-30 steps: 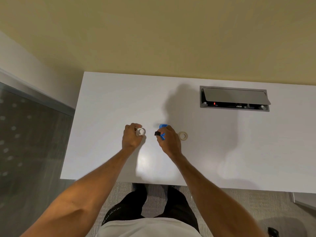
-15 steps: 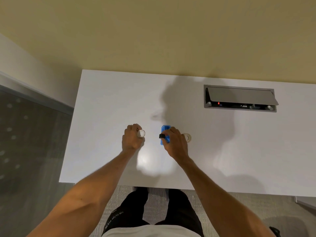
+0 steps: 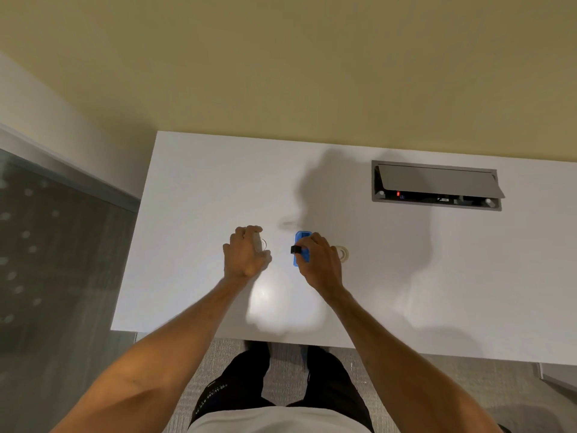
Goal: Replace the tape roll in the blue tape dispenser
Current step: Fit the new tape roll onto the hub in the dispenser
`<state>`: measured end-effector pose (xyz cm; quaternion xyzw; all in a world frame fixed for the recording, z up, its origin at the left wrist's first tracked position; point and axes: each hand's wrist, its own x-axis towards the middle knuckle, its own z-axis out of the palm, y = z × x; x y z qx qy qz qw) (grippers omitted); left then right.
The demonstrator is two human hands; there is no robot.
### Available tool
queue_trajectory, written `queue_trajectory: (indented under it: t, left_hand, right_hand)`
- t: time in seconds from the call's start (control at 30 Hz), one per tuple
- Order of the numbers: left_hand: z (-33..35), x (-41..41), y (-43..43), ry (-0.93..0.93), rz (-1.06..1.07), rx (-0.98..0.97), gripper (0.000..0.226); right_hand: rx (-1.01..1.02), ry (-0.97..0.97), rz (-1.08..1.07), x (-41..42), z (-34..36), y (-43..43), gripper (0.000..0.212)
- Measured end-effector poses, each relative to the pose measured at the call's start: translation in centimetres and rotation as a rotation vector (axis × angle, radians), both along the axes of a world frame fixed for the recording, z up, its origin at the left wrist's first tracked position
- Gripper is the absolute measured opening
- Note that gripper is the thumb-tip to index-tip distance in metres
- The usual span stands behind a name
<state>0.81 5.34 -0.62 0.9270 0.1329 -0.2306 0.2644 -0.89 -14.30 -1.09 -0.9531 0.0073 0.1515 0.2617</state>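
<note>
The blue tape dispenser [image 3: 300,247] lies on the white table [image 3: 193,195], with a small black hub [image 3: 295,250] at its left side. My right hand [image 3: 318,263] is closed around the dispenser and the hub, covering most of both. My left hand [image 3: 245,252] is to its left, apart from it, and pinches a small clear tape roll [image 3: 260,244], seen blurred at the fingertips. A second, beige tape roll [image 3: 342,253] lies flat on the table just right of my right hand, partly hidden by it.
A grey cable box [image 3: 435,185] with its lid tilted up is sunk into the table at the back right. The table's left edge borders a dark glass panel [image 3: 56,260]. My legs show below the near edge.
The dispenser came down from my raised right hand onto the table and now lies flat. My left hand turned the clear roll and drew slightly left.
</note>
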Motion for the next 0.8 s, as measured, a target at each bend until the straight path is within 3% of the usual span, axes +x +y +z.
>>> queue_trajectory:
  t: [0.13,0.23,0.5,0.8]
  left_hand:
    - [1.7,-0.2,-1.3,-0.111,-0.030,-0.282,0.045]
    - [2.8,-0.2,-2.8,-0.097,-0.068,-0.433,0.049]
    - [3.1,-0.4,-5.5,-0.142,-0.104,-0.518,0.037]
    - [1.8,-0.9,-7.0,-0.024,-0.017,-0.495,0.020]
  right_hand:
    - [0.060,-0.008,-0.025,-0.2,1.1,0.0,0.021]
    - [0.113,-0.037,-0.064,-0.4,1.8,-0.4,0.018]
    - [0.114,-0.008,-0.096,-0.3,2.3,-2.2,0.028]
    - [0.213,0.064,-0.127,-0.9,1.7,-4.0,0.027]
